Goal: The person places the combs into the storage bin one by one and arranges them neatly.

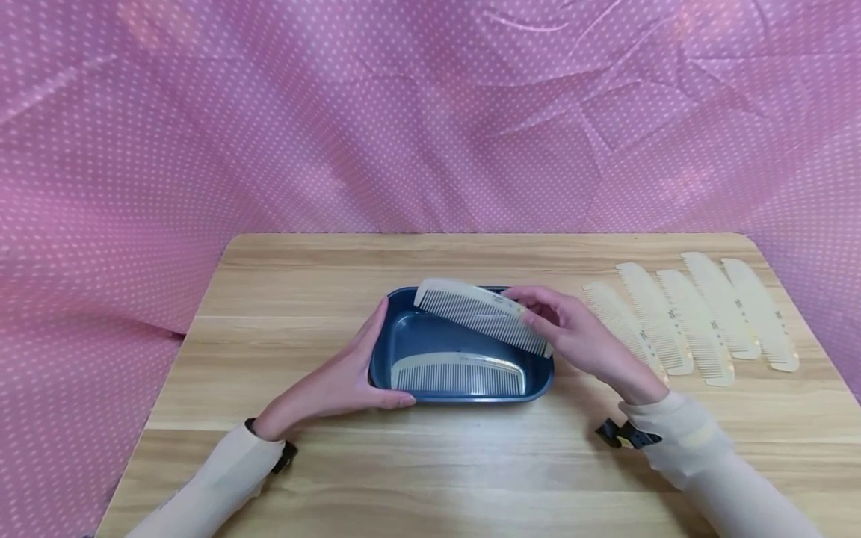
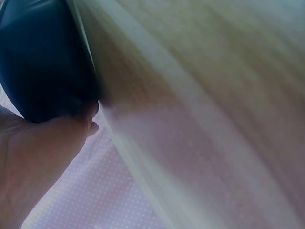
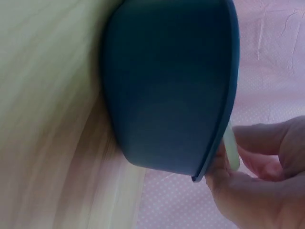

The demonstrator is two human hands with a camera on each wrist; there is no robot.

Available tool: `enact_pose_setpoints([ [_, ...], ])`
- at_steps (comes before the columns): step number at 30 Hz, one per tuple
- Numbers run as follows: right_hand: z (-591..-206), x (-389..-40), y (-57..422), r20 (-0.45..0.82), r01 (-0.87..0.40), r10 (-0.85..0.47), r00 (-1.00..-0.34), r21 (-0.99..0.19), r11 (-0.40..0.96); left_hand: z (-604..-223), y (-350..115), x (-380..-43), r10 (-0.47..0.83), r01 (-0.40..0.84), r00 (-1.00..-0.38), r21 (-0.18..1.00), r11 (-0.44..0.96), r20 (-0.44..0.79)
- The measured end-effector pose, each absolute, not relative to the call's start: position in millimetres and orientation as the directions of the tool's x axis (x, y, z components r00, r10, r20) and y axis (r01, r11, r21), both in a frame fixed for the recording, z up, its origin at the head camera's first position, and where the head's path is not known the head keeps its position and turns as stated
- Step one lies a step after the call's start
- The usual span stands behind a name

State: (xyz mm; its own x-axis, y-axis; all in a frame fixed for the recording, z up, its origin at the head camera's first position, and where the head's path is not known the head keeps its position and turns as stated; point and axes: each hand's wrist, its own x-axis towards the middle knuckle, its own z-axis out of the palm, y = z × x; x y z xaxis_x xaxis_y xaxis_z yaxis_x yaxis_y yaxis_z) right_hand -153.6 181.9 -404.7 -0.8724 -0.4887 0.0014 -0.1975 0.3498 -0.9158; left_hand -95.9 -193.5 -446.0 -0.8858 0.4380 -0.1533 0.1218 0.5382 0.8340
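A deep blue rectangular tray (image 1: 417, 336) with rounded corners stands at the middle of the table. My left hand (image 1: 343, 373) grips its left end, thumb over the front edge and fingers along the left side; the left wrist view shows this hand (image 2: 43, 152) against the tray wall. A pale cream comb (image 1: 464, 373) lies in the front part of the tray, teeth towards me. Over the tray's back right, my right hand (image 1: 565, 321) pinches a second comb (image 1: 464, 302) by its right part, held slantwise. In the right wrist view this comb's end (image 3: 231, 148) shows beside the tray rim.
Several more pale combs (image 1: 699, 329) lie slantwise side by side on the right of the wooden table (image 1: 282, 314). A pink dotted cloth (image 1: 403, 134) hangs behind and at the sides of the table.
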Motion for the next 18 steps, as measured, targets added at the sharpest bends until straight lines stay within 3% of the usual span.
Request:
enact_pose_setpoints([
  [10, -404, -152, 168, -0.046, -0.209, -0.576, -0.816, -0.906, 0.368, -448, -194, -97, 0.448, 0.124, -0.883, 0.852, 0.509, -0.139],
  [18, -406, -151, 160, -0.020, -0.312, -0.641, -0.767, -0.862, 0.400, -449, -195, -97, 0.466, 0.138, -0.876, 0.859, 0.493, -0.126],
])
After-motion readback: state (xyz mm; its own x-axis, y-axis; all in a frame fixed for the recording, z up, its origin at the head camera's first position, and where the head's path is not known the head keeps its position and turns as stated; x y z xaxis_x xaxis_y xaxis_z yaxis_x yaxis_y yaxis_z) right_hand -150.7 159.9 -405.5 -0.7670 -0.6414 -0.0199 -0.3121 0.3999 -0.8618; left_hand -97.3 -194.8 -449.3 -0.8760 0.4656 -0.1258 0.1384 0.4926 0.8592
